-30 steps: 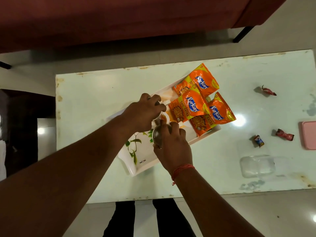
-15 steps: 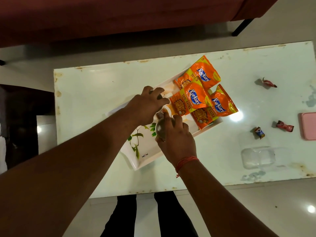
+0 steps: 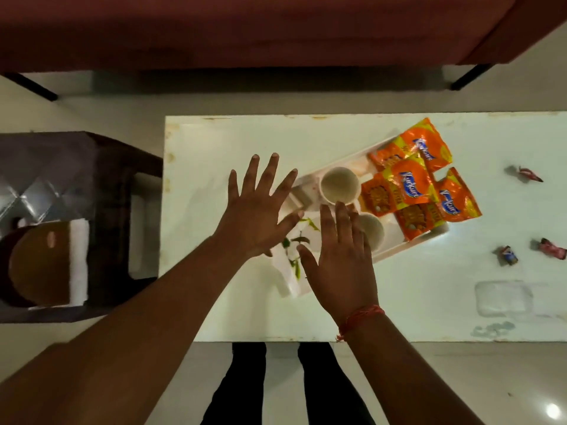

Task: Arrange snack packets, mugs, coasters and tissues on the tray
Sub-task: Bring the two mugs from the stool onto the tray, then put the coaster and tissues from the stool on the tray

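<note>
A white tray point(image 3: 408, 245) with a green leaf print lies slanted on the pale table. Three orange snack packets point(image 3: 408, 185) overlap at its right end. Two white mugs stand upright in its middle: one point(image 3: 340, 185) fully visible, the other point(image 3: 372, 231) half hidden by my right hand. My left hand point(image 3: 256, 210) hovers over the tray's left part, fingers spread, holding nothing. My right hand point(image 3: 340, 262) hovers over the tray's near edge, also spread and empty. A small pale object point(image 3: 302, 196) shows between my left fingers; I cannot tell what it is.
Wrapped candies point(image 3: 506, 255) point(image 3: 552, 249) point(image 3: 529, 175) lie on the table to the right, with a clear plastic lid point(image 3: 503, 297) near the front edge. A dark side table at left holds a brown round holder point(image 3: 40, 265) and white tissues point(image 3: 78, 262). A red sofa runs along the far side.
Both hands have let go of the mugs and lifted off with fingers spread. The two mugs now stand free on the tray. The view has shifted left, showing the side table.
</note>
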A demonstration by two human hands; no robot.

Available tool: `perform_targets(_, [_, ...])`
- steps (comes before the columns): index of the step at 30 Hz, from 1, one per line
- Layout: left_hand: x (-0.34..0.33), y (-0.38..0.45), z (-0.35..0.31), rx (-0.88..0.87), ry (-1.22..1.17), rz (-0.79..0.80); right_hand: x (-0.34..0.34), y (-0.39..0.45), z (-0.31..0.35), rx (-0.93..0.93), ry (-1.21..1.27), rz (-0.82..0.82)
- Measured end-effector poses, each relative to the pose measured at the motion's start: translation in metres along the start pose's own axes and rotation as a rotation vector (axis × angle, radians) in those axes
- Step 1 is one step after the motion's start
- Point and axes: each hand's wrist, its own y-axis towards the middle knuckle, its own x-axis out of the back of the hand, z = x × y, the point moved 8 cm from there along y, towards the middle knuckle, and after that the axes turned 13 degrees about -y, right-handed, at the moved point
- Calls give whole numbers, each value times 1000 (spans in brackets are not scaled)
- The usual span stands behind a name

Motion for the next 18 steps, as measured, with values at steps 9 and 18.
perform_targets(9, [83,-108,178,290,-80,-161,-10,10,173,234,37,56])
perform_targets(18, [108,-250,330,586,-285,-333,-41,-16,360,464,191,207])
